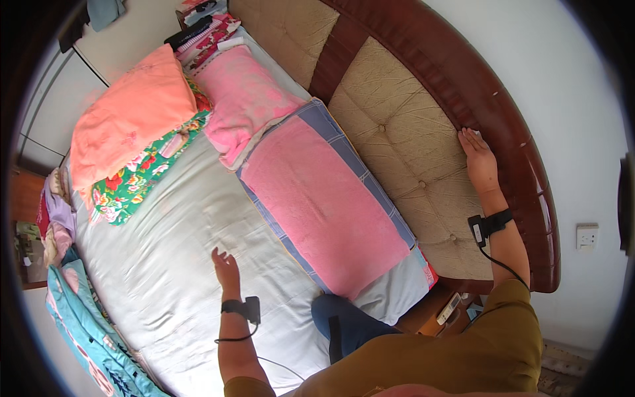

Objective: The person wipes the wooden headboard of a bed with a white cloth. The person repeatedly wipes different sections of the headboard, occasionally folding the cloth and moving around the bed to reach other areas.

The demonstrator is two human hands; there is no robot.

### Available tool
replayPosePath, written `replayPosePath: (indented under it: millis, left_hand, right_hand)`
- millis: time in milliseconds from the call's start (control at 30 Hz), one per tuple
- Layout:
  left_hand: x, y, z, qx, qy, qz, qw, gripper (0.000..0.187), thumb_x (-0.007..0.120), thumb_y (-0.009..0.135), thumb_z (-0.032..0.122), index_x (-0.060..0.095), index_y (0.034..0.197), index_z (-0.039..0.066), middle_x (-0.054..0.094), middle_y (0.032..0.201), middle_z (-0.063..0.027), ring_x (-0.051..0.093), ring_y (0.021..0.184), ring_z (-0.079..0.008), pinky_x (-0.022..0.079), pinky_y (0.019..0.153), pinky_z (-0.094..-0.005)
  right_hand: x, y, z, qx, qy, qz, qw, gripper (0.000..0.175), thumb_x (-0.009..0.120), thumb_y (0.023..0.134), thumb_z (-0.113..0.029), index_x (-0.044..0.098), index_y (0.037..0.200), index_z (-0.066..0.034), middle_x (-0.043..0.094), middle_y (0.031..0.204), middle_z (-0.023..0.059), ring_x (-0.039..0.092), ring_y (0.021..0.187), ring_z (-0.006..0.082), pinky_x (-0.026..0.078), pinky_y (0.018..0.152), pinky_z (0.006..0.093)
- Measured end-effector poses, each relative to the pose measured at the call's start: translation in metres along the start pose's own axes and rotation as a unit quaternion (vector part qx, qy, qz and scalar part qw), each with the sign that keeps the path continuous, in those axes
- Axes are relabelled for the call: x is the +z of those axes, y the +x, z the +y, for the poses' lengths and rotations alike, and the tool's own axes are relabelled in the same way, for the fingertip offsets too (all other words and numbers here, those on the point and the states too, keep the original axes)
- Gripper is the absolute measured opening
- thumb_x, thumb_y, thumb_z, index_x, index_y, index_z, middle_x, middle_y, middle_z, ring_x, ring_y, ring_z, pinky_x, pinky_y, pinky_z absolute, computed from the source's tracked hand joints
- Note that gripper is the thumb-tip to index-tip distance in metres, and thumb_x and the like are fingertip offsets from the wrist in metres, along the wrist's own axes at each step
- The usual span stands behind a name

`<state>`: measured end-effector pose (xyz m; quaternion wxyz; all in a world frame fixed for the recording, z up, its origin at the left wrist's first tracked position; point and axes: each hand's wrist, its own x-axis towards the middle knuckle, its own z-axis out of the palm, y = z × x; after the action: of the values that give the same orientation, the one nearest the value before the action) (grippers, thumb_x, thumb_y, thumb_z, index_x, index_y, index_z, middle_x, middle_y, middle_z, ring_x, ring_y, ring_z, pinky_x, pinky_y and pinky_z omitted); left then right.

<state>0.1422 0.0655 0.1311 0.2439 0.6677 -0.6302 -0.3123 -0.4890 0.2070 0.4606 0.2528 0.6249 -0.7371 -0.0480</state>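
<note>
My right hand (479, 161) rests on the inner edge of the bed's dark red headboard frame (516, 164), beside the tan tufted panel (402, 114). A small whitish bit shows at its fingertips; what it is, I cannot tell. Over the pale bed sheet (173, 268) is my left hand (227, 268), its fingers slightly curled and nothing visible in them. Between the hands lies a pink towel (322, 208) spread over a blue checked pillow or mat (325, 116). A pillow with a pink patterned cover (248, 89) adjoins its far end.
An orange cushion or folded cover (134, 114) lies on green floral bedding (134, 191). Turquoise bedding (94, 322) hangs along the left bed edge. A remote control (448, 308) is on the brown bedside cabinet (414, 312). A wall socket (587, 236) is at right.
</note>
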Motion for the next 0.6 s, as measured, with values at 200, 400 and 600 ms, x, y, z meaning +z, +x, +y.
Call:
replayPosePath:
  millis: [200,400,600]
  left_hand:
    - [-0.088,-0.194,0.063,-0.128,-0.176,-0.122,0.968,0.046,0.054,0.091,0.011,0.04,0.133,0.0,0.069,0.097,-0.0156,0.068,0.087,-0.0204,0.051,0.075,-0.0308]
    - [-0.208,-0.371,0.035,-0.111,-0.203,-0.048,0.972,0.039,0.054,0.091,0.016,0.048,0.126,-0.001,0.068,0.102,-0.0137,0.067,0.09,-0.0202,0.05,0.076,-0.029]
    - [-0.295,-0.522,-0.014,-0.218,-0.248,0.078,0.941,0.034,0.05,0.092,0.016,0.051,0.122,-0.001,0.068,0.103,-0.0138,0.066,0.09,-0.0194,0.05,0.074,-0.03]
  right_hand:
    - [-0.037,-0.142,0.011,0.143,0.064,-0.008,0.988,0.041,0.05,0.083,0.006,0.06,0.122,-0.0035,0.06,0.126,0.0135,0.056,0.118,0.0277,0.048,0.098,0.0347]
    - [-0.077,-0.297,0.031,0.266,0.069,-0.019,0.961,0.036,0.053,0.084,0.001,0.061,0.12,-0.0013,0.063,0.119,0.0166,0.061,0.109,0.0317,0.05,0.092,0.0369]
    - [-0.148,-0.368,-0.005,0.398,0.342,0.011,0.851,0.032,0.048,0.092,-0.006,0.062,0.119,-0.0004,0.065,0.118,0.0144,0.063,0.106,0.0263,0.052,0.084,0.0351]
